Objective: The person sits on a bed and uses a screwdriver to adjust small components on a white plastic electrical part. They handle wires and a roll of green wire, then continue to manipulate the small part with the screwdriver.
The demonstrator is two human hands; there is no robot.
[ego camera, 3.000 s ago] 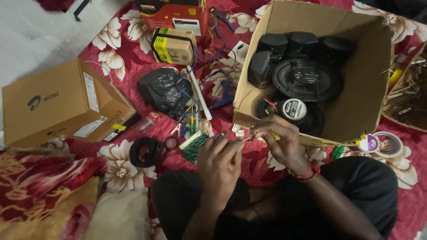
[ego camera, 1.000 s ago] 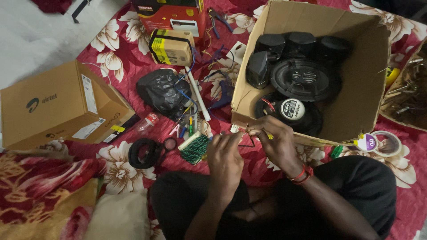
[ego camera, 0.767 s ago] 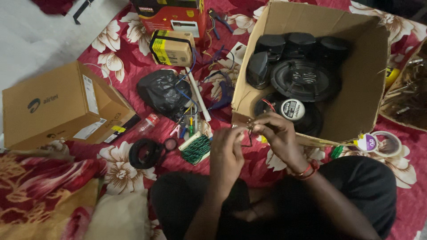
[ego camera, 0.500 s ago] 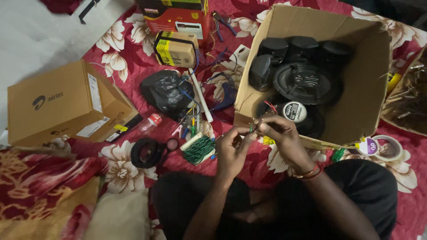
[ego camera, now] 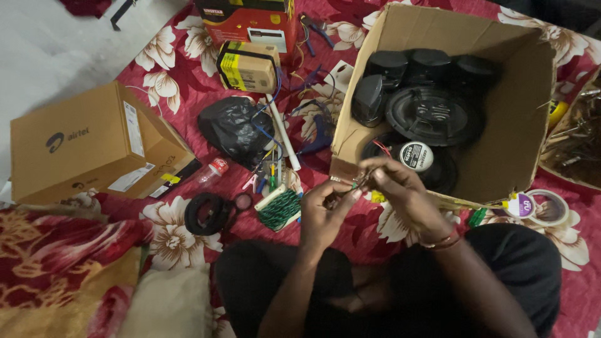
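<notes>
1. Currently, left hand (ego camera: 322, 209) and right hand (ego camera: 400, 191) pinch a small wired part (ego camera: 358, 183) between fingertips, just in front of the speaker box (ego camera: 532, 125).
2. Step judged: joining fine wires.
3. Next move calls for steady fingertips, with the wire spool (ego camera: 280, 209) near.

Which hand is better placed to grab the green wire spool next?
Left. The left hand sits just right of the green wire spool; the right hand lies farther off, by the big cardboard box.

Left hand (ego camera: 325, 209) and right hand (ego camera: 400, 191) meet — fingertips pinched together.
</notes>
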